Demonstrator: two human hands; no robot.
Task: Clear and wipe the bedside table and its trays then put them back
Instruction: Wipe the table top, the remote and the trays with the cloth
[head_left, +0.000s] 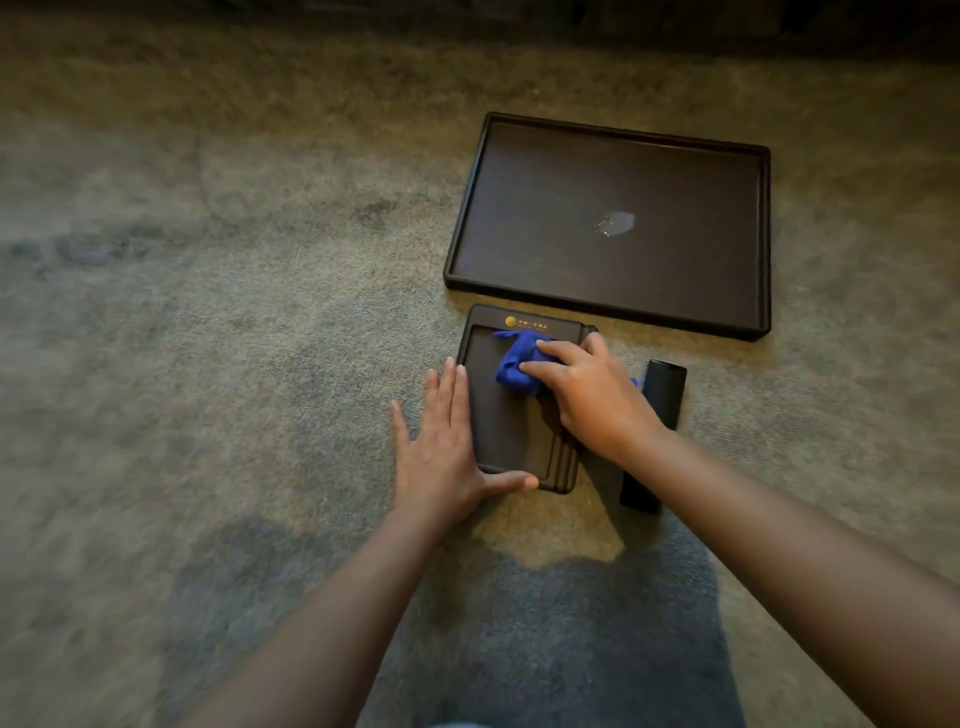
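A small dark tray (506, 426) with a gold logo at its far edge lies on the carpet. My right hand (592, 395) presses a bunched blue cloth (517, 364) onto the tray's inner surface near the far end. My left hand (441, 441) lies flat with fingers spread against the tray's left side, thumb along its near edge. Beyond it sits a large dark rectangular tray (613, 218), empty except for a shiny wet-looking patch (615, 223) near its middle.
A black remote-like bar (657, 415) lies on the carpet right of the small tray, partly behind my right wrist. Grey-green carpet (208, 312) stretches all around. A dark furniture edge runs along the top of the view.
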